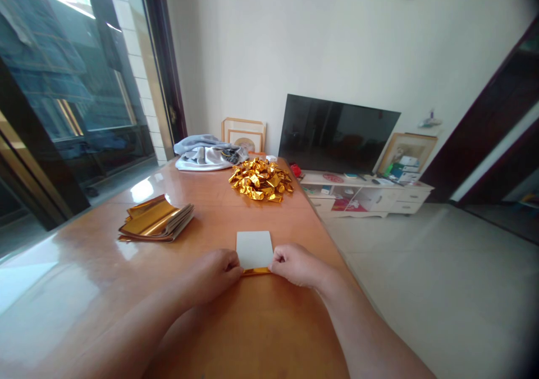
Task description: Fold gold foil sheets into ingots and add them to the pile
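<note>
A sheet of gold foil paper [254,248] lies pale side up on the table, its near edge turned over into a narrow gold strip. My left hand [219,269] is closed on the left end of that strip. At the strip's right end, my right hand [292,264] pinches the paper with curled fingers. Farther left rests a stack of gold foil paper [155,219], its sheets loosely bent. A heap of folded gold foil pieces [261,179] sits beyond the sheet, near the table's right edge.
The glossy wooden table [252,328] drops off along its right side. At its far end are a grey cloth bundle [208,153] and framed pictures [244,135]. A television [337,135] stands on a low white cabinet [374,196]. Glass doors [84,87] are on the left.
</note>
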`<move>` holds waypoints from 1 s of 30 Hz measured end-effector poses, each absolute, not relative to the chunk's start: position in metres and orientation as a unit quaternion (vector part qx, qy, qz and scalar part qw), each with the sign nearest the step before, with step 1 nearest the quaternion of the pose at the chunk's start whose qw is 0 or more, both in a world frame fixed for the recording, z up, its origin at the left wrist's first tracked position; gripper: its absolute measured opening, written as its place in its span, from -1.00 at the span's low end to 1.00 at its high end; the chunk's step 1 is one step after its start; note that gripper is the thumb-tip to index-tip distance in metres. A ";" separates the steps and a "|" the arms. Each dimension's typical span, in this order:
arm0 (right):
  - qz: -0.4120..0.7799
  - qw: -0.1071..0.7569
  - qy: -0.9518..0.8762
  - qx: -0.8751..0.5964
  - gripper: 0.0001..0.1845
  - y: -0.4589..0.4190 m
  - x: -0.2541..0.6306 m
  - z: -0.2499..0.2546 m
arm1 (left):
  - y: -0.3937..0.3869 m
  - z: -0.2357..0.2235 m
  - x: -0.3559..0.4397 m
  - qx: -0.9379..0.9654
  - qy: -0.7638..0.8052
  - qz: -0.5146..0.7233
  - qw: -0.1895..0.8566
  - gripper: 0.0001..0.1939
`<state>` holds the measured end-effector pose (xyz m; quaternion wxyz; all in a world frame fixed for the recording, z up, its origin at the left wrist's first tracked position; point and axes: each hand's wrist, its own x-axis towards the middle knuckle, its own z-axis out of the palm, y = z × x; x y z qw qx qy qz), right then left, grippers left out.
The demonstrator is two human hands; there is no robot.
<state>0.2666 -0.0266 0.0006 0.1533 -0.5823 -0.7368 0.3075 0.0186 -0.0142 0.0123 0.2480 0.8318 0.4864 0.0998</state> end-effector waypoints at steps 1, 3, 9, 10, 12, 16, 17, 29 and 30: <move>0.307 0.154 -0.736 -0.583 -0.88 -0.027 0.267 0.000 | -0.014 0.013 0.019 0.832 0.489 0.098 0.244 -0.76; 0.304 0.155 -0.739 -0.581 -0.86 -0.027 0.267 0.000 | -0.015 0.013 0.019 0.832 0.489 0.096 0.243 -0.76; 0.281 0.148 -0.750 -0.581 -0.83 -0.026 0.266 -0.001 | -0.013 0.010 0.022 0.836 0.493 0.098 0.220 -0.80; 0.277 0.145 -0.750 -0.583 -0.83 -0.026 0.266 -0.001 | -0.013 0.009 0.022 0.837 0.494 0.098 0.214 -0.80; 0.271 0.139 -0.749 -0.588 -0.82 -0.026 0.266 -0.001 | -0.012 0.006 0.021 0.839 0.496 0.098 0.202 -0.80; 0.267 0.138 -0.748 -0.592 -0.79 -0.027 0.266 -0.001 | -0.013 0.003 0.021 0.841 0.500 0.093 0.185 -0.81; 0.266 0.138 -0.748 -0.592 -0.79 -0.027 0.266 -0.001 | -0.013 0.003 0.021 0.841 0.502 0.090 0.183 -0.81; 0.256 0.130 -0.736 -0.613 -0.83 -0.028 0.262 0.000 | -0.012 -0.004 0.022 0.839 0.508 0.094 0.174 -0.87; 0.255 0.129 -0.736 -0.613 -0.83 -0.028 0.262 0.001 | -0.012 -0.003 0.022 0.839 0.508 0.093 0.173 -0.87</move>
